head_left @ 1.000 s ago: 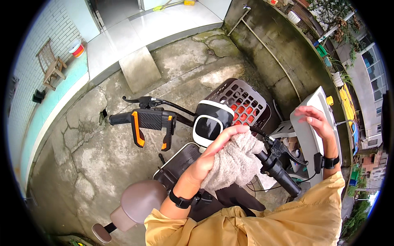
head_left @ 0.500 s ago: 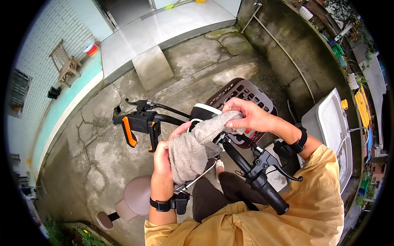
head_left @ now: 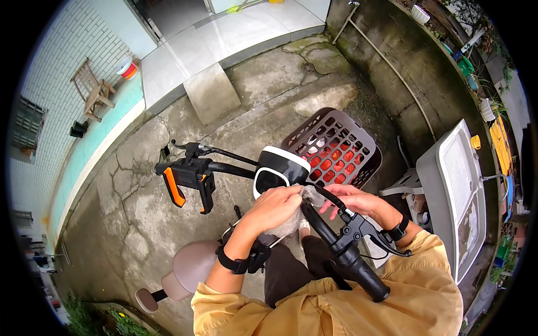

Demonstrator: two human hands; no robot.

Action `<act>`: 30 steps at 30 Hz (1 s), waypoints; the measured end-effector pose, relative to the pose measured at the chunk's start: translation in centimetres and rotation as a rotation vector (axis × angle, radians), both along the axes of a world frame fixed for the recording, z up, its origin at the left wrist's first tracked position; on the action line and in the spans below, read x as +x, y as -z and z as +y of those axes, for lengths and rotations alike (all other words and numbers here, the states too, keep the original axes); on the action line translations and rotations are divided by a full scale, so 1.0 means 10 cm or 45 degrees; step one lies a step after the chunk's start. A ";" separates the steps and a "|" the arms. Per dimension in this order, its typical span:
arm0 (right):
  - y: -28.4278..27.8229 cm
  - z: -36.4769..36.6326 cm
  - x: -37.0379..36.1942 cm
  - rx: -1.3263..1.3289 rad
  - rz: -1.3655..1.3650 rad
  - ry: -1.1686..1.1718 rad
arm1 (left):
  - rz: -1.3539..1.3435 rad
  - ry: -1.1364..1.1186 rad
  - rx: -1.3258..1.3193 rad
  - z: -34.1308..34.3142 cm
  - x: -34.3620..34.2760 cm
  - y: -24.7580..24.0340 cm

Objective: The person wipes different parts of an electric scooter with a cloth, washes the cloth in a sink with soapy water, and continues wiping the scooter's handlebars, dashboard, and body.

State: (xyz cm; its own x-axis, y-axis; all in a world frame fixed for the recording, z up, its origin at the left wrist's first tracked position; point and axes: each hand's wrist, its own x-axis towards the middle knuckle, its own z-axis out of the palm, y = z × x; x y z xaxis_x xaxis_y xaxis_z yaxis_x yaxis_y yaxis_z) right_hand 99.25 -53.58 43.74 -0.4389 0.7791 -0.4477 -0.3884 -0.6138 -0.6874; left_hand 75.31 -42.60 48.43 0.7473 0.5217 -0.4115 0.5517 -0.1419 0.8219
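Note:
I stand over a small electric scooter with a black handlebar [head_left: 235, 168]. My left hand [head_left: 274, 206] grips a grey cloth [head_left: 291, 221] bunched against the handlebar stem, just below the white-and-black headlight housing [head_left: 278, 168]. My right hand [head_left: 350, 200] holds the same cloth from the other side, next to the right brake lever [head_left: 364, 235] and black grip [head_left: 364, 274]. Most of the cloth is hidden under my hands. Both wrists wear black bands.
A dark front basket [head_left: 336, 148] with something red inside sits ahead of the handlebar. An orange-and-black phone holder [head_left: 188, 182] is clamped on the left bar. A brown seat [head_left: 193, 269] is lower left. A grey washing sink [head_left: 454, 190] stands right, a concrete ramp [head_left: 210, 101] ahead.
The cloth was spread over the headlight and bar; now it is bunched low against the stem. My right hand came in from the sink to the cloth, and my left hand moved up to it.

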 end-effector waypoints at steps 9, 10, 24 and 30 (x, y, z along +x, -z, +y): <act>0.76 0.02 -0.14 0.341 -1.371 0.013 | -0.111 -0.407 0.171 -0.22 -0.22 -0.15; 0.97 0.01 -0.06 0.183 -1.286 -0.100 | -0.031 -0.282 0.321 -0.29 -0.26 -0.07; 0.87 0.22 -0.33 0.372 -1.670 0.030 | -0.219 -0.458 0.277 -0.97 -0.07 0.32; 0.58 0.24 -0.19 0.251 -0.869 0.658 | -0.451 -0.942 0.195 -0.44 -0.21 0.20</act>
